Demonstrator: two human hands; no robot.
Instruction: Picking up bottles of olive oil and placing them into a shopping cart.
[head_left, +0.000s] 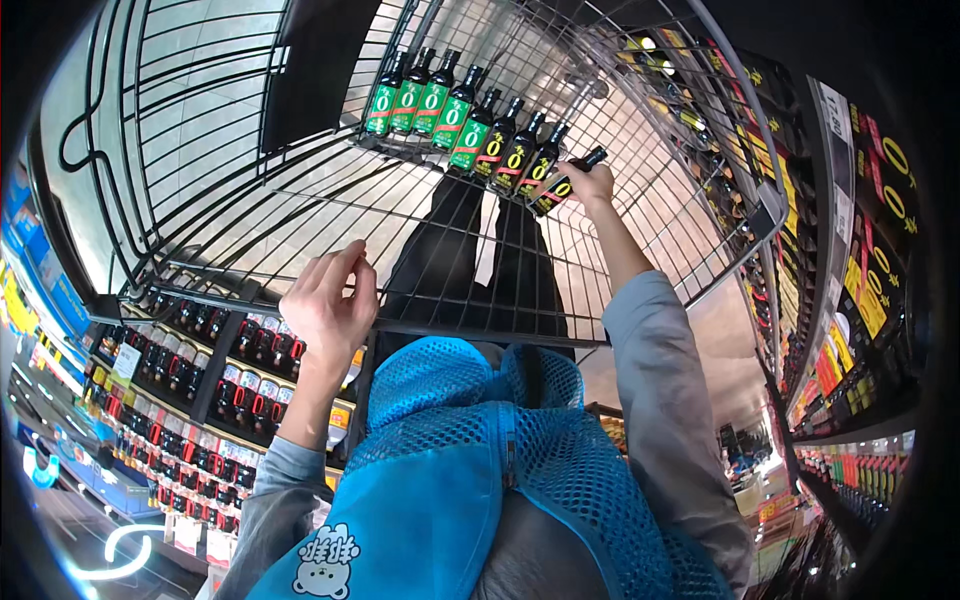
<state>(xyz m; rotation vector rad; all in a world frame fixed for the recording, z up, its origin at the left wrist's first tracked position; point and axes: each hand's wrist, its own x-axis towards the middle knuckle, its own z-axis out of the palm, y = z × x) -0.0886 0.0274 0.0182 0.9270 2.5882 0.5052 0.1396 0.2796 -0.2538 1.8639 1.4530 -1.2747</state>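
A black wire shopping cart (352, 202) stands before me. Inside it, dark sauce-type bottles lie side by side in a curved row: several have green labels (435, 105), and to their right are others with black labels and yellow figures (515, 161). My right hand (590, 182) grips the rightmost black-labelled bottle (559, 187), which lies tilted at the end of the row. Over the cart's near left part, my left hand (330, 296) is raised with curled fingers, thumb near the forefinger; nothing shows in it.
Shelves of dark bottles with red handles (259, 397) run along the lower left. On the right, a shelf edge with price tags (832, 202) curves past more bottles and yellow-printed boxes. The cart's thick rim (780, 180) bounds the right side. My legs show through the wire.
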